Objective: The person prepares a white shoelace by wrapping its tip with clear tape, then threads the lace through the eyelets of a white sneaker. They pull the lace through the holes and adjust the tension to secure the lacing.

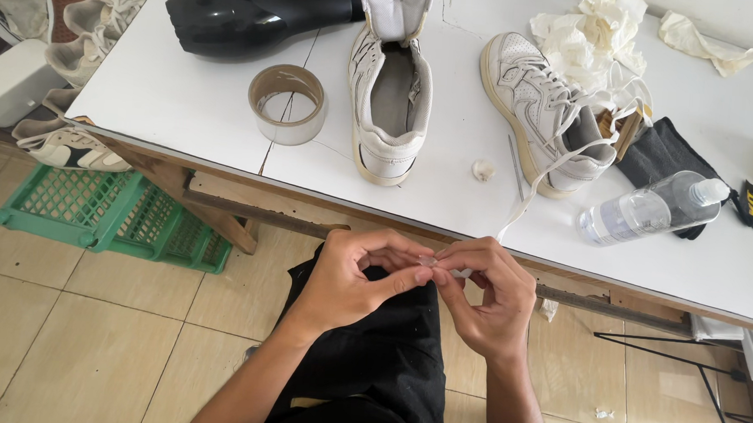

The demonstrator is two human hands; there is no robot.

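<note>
A green plastic basket (pixel 106 212) sits on the tiled floor at the far left, under the white bench (pixel 183 95). On the bench lie a black hair dryer (pixel 249 14), a roll of tape (pixel 287 103), a white sneaker (pixel 390 90), a second white sneaker (pixel 541 108) with loose laces, and a clear bottle (pixel 651 208) on its side. Below the bench edge, the left hand (pixel 350 280) and right hand (pixel 489 297) meet, fingers of both pinching a small clear scrap (pixel 428 262) between them, above the lap.
</note>
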